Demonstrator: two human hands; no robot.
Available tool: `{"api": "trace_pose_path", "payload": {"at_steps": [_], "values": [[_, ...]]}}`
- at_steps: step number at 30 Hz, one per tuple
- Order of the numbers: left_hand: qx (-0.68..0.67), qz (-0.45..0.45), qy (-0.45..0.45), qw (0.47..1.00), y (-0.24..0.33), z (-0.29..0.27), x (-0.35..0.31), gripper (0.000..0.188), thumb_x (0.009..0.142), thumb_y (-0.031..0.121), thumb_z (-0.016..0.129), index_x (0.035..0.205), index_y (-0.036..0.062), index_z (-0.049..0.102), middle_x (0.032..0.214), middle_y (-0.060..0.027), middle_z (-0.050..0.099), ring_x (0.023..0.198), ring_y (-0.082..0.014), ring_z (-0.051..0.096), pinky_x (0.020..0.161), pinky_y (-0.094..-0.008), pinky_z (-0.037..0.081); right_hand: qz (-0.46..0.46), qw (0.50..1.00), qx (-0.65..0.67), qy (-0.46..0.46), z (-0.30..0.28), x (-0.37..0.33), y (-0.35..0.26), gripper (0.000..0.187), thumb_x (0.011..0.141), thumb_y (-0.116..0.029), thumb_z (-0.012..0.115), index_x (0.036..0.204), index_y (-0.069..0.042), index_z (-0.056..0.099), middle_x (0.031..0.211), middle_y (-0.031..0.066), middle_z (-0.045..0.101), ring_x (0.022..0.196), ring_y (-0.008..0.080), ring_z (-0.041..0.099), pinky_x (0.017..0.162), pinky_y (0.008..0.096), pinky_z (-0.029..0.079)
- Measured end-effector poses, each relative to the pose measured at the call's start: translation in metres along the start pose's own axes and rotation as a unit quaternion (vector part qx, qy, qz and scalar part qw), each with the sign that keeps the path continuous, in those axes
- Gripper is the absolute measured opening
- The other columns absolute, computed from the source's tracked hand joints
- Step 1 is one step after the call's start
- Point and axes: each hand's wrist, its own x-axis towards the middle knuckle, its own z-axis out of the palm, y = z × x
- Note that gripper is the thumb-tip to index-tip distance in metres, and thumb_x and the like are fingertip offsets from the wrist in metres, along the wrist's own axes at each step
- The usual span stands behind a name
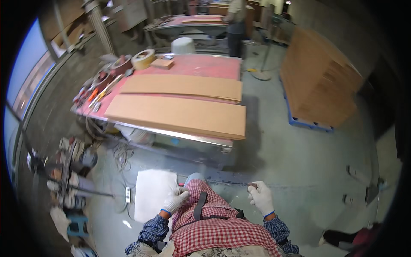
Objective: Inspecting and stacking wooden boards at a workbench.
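Note:
My left hand [175, 200], in a white glove with a blue cuff, is curled closed beside my red-checked apron [222, 235]. Whatever its fingers may hold is hidden. A white sheet [150, 195] shows just left of and behind it. On the other side, my right hand [261, 198], gloved the same way, is closed on a small brown piece [253, 185] that sticks out at the fingertips; its kind is too small to tell. Ahead of both hands, flat brown boards [180, 115] lie in two stacks on a red-topped table [205, 65].
Tape rolls [143, 59] and hand tools [100, 94] crowd the table's left end. Brown panels [321, 77] are piled on a blue pallet [299, 121] at right. Cans and a blue stool [78, 225] stand left. Another person [236, 25] is at a far table.

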Motion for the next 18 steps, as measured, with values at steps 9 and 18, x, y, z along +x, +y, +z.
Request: {"api": "trace_pose_path", "payload": {"at_steps": [9,18], "values": [[0.080,0.044,-0.119,0.989,0.042,0.046,0.071,0.022,0.095,0.018,0.061,0.104,-0.0021,0.062,0.090,-0.0068,0.068,0.081,-0.0133,0.063,0.073,-0.0270,0.053,0.056,0.998,0.011,0.040,-0.020,-0.008,-0.003,0.018,0.094,-0.013,0.060,0.103,0.002,0.059,0.075,0.0026,0.060,0.060,0.0060,0.055,0.050,0.0224,0.047],[0.110,0.058,-0.197,0.972,0.142,0.098,0.182,0.017,0.095,0.017,0.062,0.103,0.0019,0.063,0.088,-0.0044,0.066,0.079,-0.0111,0.062,0.074,-0.0263,0.053,0.037,0.996,0.008,0.082,-0.037,0.082,-0.029,0.015,0.093,-0.011,0.060,0.101,0.001,0.058,0.077,0.0027,0.060,0.063,0.0065,0.056,0.053,0.0228,0.047]]}}
